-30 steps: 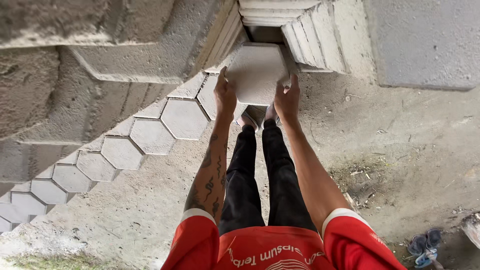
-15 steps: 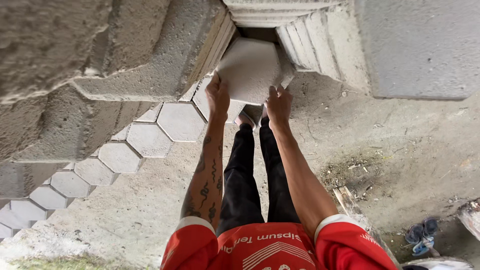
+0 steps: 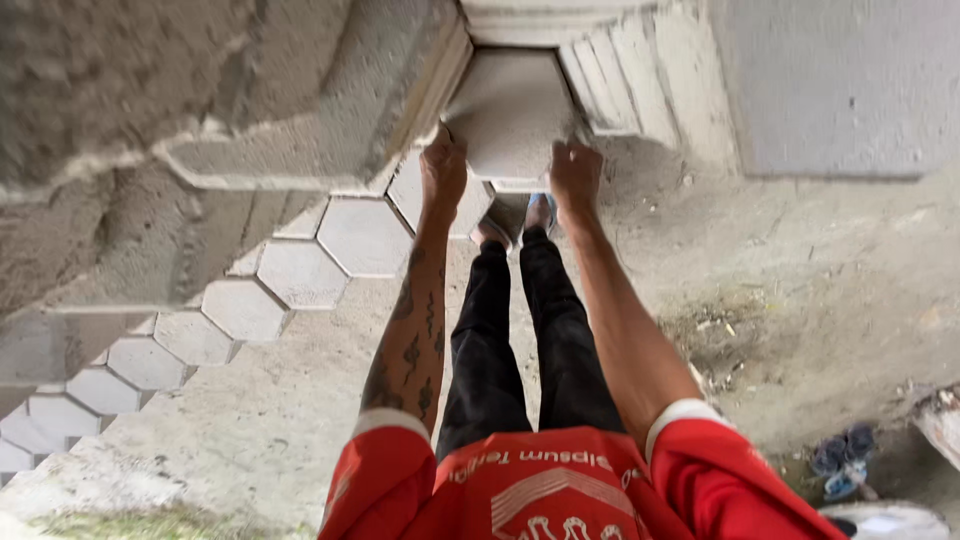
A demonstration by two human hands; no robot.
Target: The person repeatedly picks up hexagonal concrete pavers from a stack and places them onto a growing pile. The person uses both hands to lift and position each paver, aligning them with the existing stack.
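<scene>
We look down our own arms, red sleeves nearest, black trousers and feet below. Our left hand (image 3: 443, 168) grips the left edge of a grey hexagonal paver (image 3: 508, 112), the fingers (image 3: 447, 133) closed around its rim. Our right hand (image 3: 575, 172) holds the right edge likewise, fingers (image 3: 562, 152) curled over it. The paver hangs between the two hands, above our shoes (image 3: 515, 213), held out in front of the body and clear of the ground.

Just beyond the left fingers runs a row of laid pavers (image 3: 290, 272), hexagons set edge to edge on the ground (image 3: 800, 270), trailing away to the left. Its near end sits right under the left hand. Beyond both sets of fingers stands a stack (image 3: 610, 70) of pale slabs set on edge, and to the left of the fingers a rough block wall (image 3: 200, 110).

We judge the step in hand to be carrying one paver, with both hands, over the end of the row. Setting it down there would call for lowering it level and matching its edges to the neighbouring hexagons, fingers slipping out from under the rim last.
</scene>
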